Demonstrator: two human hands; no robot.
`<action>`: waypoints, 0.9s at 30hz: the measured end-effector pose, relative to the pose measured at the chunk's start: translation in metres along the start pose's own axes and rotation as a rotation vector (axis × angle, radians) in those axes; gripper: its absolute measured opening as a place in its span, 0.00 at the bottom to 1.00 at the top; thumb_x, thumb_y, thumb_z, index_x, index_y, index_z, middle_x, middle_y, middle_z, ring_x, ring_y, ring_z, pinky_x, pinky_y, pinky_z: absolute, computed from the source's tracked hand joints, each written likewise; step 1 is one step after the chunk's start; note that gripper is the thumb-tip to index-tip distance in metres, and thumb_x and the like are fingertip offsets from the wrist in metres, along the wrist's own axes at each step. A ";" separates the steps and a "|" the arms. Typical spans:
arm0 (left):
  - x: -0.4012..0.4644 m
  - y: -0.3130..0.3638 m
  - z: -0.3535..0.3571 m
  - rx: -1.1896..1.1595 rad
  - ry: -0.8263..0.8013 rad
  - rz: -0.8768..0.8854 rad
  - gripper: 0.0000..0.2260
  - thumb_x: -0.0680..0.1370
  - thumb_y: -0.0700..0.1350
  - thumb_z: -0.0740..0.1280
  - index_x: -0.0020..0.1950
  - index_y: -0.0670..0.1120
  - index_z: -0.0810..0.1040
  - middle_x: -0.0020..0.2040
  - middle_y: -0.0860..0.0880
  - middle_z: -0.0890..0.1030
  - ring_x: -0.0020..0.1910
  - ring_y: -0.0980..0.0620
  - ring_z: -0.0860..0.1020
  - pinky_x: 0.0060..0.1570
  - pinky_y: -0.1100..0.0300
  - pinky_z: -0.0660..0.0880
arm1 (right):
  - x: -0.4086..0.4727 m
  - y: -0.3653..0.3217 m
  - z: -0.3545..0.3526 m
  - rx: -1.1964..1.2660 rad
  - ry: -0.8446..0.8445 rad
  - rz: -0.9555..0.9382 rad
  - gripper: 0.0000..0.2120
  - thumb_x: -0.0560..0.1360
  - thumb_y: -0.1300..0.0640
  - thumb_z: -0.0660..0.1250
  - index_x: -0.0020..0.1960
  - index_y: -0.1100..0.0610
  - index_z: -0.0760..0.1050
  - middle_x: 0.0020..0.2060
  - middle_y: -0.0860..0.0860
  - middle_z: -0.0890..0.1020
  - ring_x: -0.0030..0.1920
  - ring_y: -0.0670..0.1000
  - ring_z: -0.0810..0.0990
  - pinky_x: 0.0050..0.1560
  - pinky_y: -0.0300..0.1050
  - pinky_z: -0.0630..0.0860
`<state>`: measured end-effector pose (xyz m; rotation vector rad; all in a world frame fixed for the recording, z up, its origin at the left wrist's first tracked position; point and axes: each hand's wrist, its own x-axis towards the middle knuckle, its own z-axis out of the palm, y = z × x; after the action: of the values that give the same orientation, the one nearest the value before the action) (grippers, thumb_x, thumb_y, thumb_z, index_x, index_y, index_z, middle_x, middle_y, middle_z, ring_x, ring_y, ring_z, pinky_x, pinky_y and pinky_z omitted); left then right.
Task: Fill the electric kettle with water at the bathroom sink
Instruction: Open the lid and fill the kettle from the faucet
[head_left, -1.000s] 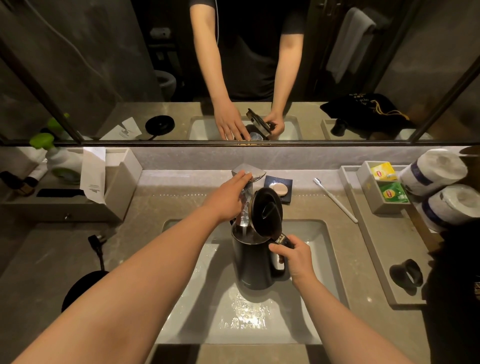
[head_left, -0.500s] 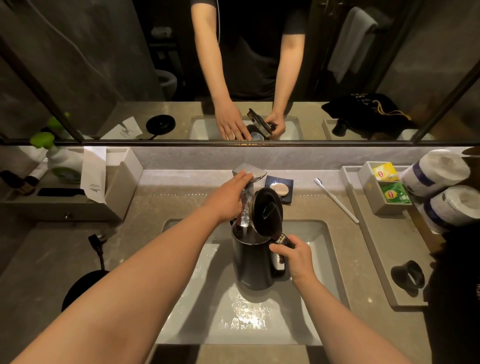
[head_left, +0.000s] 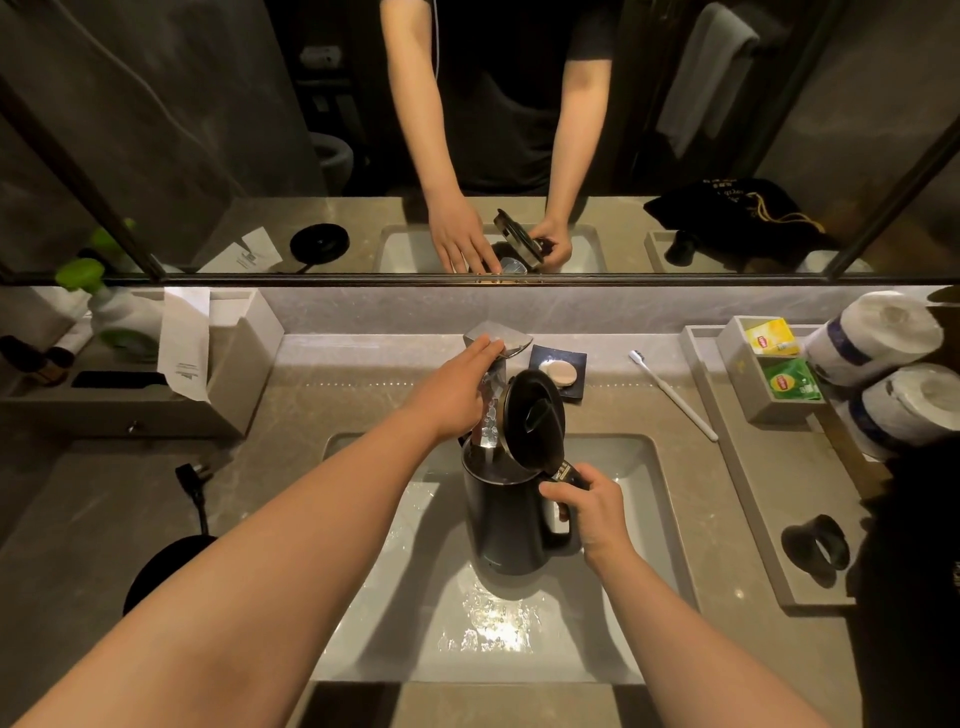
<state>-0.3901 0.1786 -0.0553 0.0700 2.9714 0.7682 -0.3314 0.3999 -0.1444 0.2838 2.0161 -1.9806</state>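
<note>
Nothing much is shifting since a second ago: my hands are keeping their places and water is still running. I am holding the dark cylindrical electric kettle (head_left: 506, 512) upright in the white rectangular sink basin (head_left: 652, 525), under the chrome faucet (head_left: 496, 345), with its round black lid (head_left: 535, 418) standing tipped open. My right hand (head_left: 592, 512) is wrapped closed around the kettle's handle, thumb near the lid release. My left hand (head_left: 454, 387) is resting flat, fingers together, on the faucet's lever. A thin stream is falling into the kettle's mouth, so I judge the filling step is under way; how high the water stands inside I cannot tell. Next I am expecting to need the lever pushed shut with the left hand, then the lid closed before lifting the heavier kettle clear of the spout.
</note>
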 end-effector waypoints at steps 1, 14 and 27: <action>0.000 0.000 0.000 -0.001 -0.003 0.001 0.33 0.77 0.39 0.64 0.77 0.56 0.53 0.78 0.54 0.52 0.73 0.48 0.61 0.66 0.50 0.64 | 0.000 0.000 0.000 -0.002 0.001 -0.002 0.12 0.59 0.56 0.76 0.37 0.62 0.79 0.26 0.50 0.77 0.32 0.54 0.74 0.29 0.46 0.72; -0.001 0.001 0.001 -0.005 0.004 0.002 0.33 0.76 0.38 0.63 0.77 0.56 0.53 0.78 0.53 0.52 0.73 0.47 0.61 0.66 0.51 0.65 | 0.003 0.001 -0.005 -0.012 -0.011 -0.010 0.14 0.57 0.55 0.77 0.35 0.62 0.77 0.26 0.51 0.76 0.31 0.52 0.74 0.29 0.46 0.72; -0.002 0.001 0.001 -0.012 0.012 -0.002 0.33 0.77 0.39 0.65 0.77 0.56 0.53 0.78 0.54 0.52 0.73 0.48 0.60 0.66 0.53 0.63 | 0.007 0.002 -0.003 -0.027 -0.040 0.000 0.15 0.56 0.54 0.77 0.35 0.61 0.77 0.25 0.49 0.76 0.31 0.53 0.74 0.30 0.46 0.72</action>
<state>-0.3881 0.1797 -0.0553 0.0617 2.9780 0.7885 -0.3372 0.4021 -0.1488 0.2360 2.0163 -1.9425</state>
